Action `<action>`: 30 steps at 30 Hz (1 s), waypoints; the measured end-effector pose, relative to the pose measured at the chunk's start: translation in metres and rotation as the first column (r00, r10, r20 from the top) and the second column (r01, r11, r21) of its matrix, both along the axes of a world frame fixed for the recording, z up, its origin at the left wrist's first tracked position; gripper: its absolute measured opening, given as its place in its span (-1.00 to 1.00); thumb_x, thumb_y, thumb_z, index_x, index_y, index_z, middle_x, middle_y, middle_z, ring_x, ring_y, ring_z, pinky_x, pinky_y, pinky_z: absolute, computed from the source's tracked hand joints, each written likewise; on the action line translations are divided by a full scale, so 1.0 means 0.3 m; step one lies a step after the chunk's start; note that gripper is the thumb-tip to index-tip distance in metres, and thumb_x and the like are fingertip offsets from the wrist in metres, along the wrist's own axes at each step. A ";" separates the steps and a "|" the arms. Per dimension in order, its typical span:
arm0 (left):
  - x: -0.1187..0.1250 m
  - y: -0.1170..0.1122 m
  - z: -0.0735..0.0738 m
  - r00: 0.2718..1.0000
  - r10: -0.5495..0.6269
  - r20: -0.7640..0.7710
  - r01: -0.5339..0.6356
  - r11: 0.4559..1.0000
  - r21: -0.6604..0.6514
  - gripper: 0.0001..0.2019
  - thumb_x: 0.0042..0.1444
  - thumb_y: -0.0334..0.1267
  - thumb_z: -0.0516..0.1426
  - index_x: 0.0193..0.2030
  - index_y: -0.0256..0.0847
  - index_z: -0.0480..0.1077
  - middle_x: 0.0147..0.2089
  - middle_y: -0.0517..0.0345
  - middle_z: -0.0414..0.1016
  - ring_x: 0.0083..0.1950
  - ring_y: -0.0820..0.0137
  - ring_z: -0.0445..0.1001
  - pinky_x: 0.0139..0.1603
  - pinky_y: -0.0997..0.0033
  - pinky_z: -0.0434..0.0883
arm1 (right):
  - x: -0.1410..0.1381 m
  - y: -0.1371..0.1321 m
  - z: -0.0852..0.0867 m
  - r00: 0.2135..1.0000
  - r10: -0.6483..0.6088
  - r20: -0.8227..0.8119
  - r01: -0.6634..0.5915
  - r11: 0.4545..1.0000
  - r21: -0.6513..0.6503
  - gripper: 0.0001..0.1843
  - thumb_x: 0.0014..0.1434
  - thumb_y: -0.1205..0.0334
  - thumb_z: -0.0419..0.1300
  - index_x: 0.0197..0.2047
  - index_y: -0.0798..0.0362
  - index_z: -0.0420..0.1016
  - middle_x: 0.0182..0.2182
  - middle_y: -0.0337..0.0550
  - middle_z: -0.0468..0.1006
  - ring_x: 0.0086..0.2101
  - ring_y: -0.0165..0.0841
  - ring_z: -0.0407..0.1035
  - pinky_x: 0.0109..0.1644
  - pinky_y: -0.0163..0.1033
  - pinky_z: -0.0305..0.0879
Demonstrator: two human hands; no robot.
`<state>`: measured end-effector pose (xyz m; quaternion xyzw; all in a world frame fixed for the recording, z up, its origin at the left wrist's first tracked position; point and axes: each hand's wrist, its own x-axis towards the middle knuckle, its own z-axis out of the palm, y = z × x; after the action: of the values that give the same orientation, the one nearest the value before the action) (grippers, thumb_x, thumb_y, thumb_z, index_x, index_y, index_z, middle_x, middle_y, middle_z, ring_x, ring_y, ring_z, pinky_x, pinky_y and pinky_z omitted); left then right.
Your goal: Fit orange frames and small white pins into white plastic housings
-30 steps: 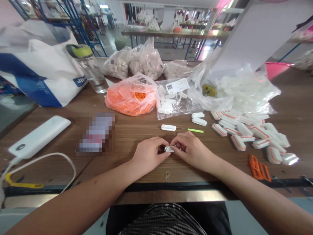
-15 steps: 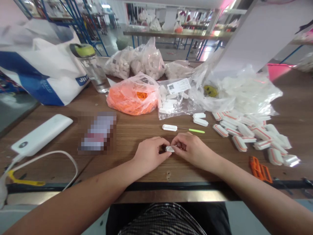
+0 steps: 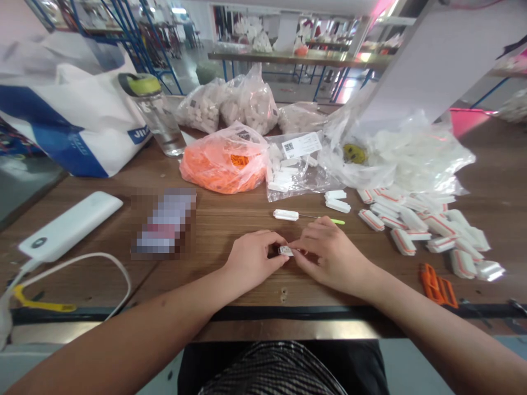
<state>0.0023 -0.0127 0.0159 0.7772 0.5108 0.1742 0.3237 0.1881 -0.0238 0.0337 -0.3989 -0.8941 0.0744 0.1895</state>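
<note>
My left hand (image 3: 252,259) is curled and pinches a small white plastic piece (image 3: 285,250) just above the wooden table (image 3: 230,219). My right hand (image 3: 329,253) meets it from the right, thumb and forefinger on the same piece, the other fingers raised and spread. Just beyond the hands lies a white clip on a thin pin with a green handle (image 3: 307,216). Two loose white pieces (image 3: 337,201) lie farther back. To the right sits a pile of white pieces with orange strips (image 3: 424,227).
A bag of orange parts (image 3: 222,162), clear bags of white parts (image 3: 242,107), a water bottle (image 3: 158,115), a white and blue bag (image 3: 69,115), a white power bank (image 3: 68,226) with cable, and orange parts (image 3: 437,285) at the table's front right.
My right hand has shifted slightly; its outer fingers have lifted and spread toward the green-handled pin. The left hand and the white piece stay in place.
</note>
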 end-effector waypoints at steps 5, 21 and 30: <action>-0.007 -0.001 -0.012 1.000 0.005 0.025 -0.006 1.000 0.012 -0.86 0.00 -0.28 0.23 -0.25 -0.08 0.54 -0.44 0.30 0.42 -0.45 0.47 0.29 -0.40 0.45 0.21 | 0.012 -0.015 -0.010 0.995 0.014 0.100 -0.024 0.994 0.103 -0.73 0.19 0.32 0.07 -0.42 0.09 0.58 -0.58 -0.16 0.48 -0.45 -0.34 0.31 -0.21 -0.13 0.12; -0.006 0.009 -0.012 1.000 -0.006 0.000 0.006 1.000 0.011 -0.84 0.00 -0.27 0.24 -0.23 -0.06 0.53 -0.47 0.31 0.36 -0.47 0.48 0.27 -0.38 0.45 0.20 | 0.252 -0.011 -0.006 0.959 -0.239 0.155 0.281 0.879 -0.384 -0.83 0.10 0.27 0.17 -0.46 0.01 0.55 -0.50 -0.23 0.59 -0.44 -0.36 0.43 -0.28 -0.22 0.29; -0.006 0.008 -0.011 1.000 -0.018 -0.011 0.019 1.000 0.020 -0.85 0.02 -0.24 0.22 -0.23 -0.06 0.53 -0.46 0.30 0.38 -0.45 0.47 0.30 -0.38 0.45 0.21 | 0.272 -0.024 -0.021 0.979 -0.135 0.153 0.169 0.958 -0.234 -0.79 0.17 0.31 0.11 -0.35 0.00 0.58 -0.45 -0.21 0.59 -0.40 -0.36 0.43 -0.23 -0.19 0.23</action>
<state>0.0004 -0.0102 0.0127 0.7859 0.5036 0.1719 0.3148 0.2696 -0.0311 0.0273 -0.4911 -0.8554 0.1423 0.0827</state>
